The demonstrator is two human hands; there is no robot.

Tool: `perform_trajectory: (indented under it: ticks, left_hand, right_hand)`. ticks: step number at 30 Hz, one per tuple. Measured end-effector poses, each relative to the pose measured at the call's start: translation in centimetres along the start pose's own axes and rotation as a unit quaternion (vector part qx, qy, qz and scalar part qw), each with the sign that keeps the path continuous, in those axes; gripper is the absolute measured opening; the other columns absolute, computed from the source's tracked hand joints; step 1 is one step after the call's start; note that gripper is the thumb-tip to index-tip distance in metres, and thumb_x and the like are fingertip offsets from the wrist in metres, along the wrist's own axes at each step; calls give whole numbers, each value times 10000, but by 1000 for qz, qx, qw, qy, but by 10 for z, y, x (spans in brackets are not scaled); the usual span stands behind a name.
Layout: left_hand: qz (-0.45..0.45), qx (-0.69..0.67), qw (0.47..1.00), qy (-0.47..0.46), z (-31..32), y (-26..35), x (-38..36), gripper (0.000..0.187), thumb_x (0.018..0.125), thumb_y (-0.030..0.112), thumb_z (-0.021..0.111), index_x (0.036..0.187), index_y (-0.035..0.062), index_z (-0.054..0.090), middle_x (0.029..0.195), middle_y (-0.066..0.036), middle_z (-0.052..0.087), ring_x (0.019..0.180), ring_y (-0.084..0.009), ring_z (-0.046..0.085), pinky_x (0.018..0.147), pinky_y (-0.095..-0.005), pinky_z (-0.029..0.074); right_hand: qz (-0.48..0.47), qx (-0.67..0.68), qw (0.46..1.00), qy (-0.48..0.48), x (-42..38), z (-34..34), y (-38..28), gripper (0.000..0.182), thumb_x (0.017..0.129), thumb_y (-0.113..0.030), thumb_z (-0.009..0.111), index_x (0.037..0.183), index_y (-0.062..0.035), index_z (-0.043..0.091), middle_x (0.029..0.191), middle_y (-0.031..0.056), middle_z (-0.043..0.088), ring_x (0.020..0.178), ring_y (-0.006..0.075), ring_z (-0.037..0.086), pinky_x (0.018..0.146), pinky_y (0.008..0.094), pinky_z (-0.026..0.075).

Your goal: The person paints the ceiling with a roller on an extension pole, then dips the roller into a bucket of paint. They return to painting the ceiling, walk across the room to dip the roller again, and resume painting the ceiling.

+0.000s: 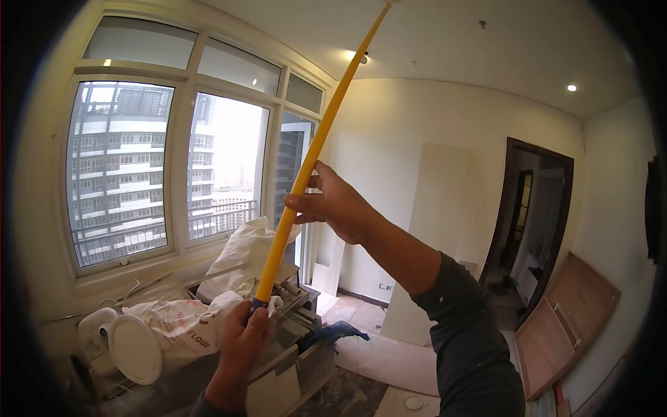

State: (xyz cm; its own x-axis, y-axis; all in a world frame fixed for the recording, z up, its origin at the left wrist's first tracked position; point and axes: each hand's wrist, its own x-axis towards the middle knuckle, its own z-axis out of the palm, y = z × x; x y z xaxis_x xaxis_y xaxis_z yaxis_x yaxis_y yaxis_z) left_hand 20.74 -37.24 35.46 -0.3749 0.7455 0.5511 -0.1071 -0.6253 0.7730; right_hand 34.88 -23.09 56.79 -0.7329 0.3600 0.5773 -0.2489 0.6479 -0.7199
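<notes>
A long yellow pole slants up and to the right toward the ceiling. Its far end meets the top edge of the view, where a small pale part shows but cannot be made out. My left hand is closed round the pole's dark blue lower end. Higher up, my right hand holds the yellow shaft between thumb and fingers, with the arm reaching across from the right.
Below the windows lies a pile with a white flour sack, a round white lid and a pale bag. Blue netting hangs beside it. A wooden panel leans right of the dark-framed doorway. Ceiling lights are on.
</notes>
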Motion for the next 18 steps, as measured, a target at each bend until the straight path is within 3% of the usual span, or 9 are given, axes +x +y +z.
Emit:
perform_trajectory:
  ticks: [7, 8, 12, 18]
  left_hand:
    - [-4, 48, 998, 38, -56, 46, -90, 222, 972, 229, 590, 983, 7, 580, 659, -4, 543, 498, -53, 458, 437, -213, 346]
    - [3, 34, 999, 39, -63, 48, -101, 238, 969, 237, 594, 999, 2, 584, 658, -6, 543, 494, -55, 457, 434, -214, 345]
    - [19, 29, 998, 52, -86, 65, -142, 326, 962, 267, 610, 1087, -34, 592, 646, -12, 541, 469, -61, 443, 422, -217, 338]
    - [59, -21, 997, 38, -118, 65, -191, 423, 962, 312, 624, 1167, -55, 578, 612, -15, 524, 452, -65, 439, 408, -224, 329]
  right_hand:
    - [-21, -21, 998, -58, -38, 88, -48, 1167, 756, -403, 845, 1485, 68, 66, 1344, 305, 389, 1234, 391, 538, 984, 423, 530]
    - [-9, -23, 998, -63, -45, 99, -58, 1207, 751, -392, 851, 1500, 49, 14, 1403, 322, 328, 1313, 427, 457, 1038, 449, 485]
    - [-2, -14, 995, -102, -60, 137, -77, 1249, 745, -385, 858, 1518, 2, -44, 1460, 315, 249, 1399, 453, 318, 1117, 487, 392]
    - [-31, -41, 989, -137, -87, 183, -97, 1318, 754, -462, 834, 1513, 2, -139, 1509, 307, 190, 1419, 454, 281, 1115, 460, 400]
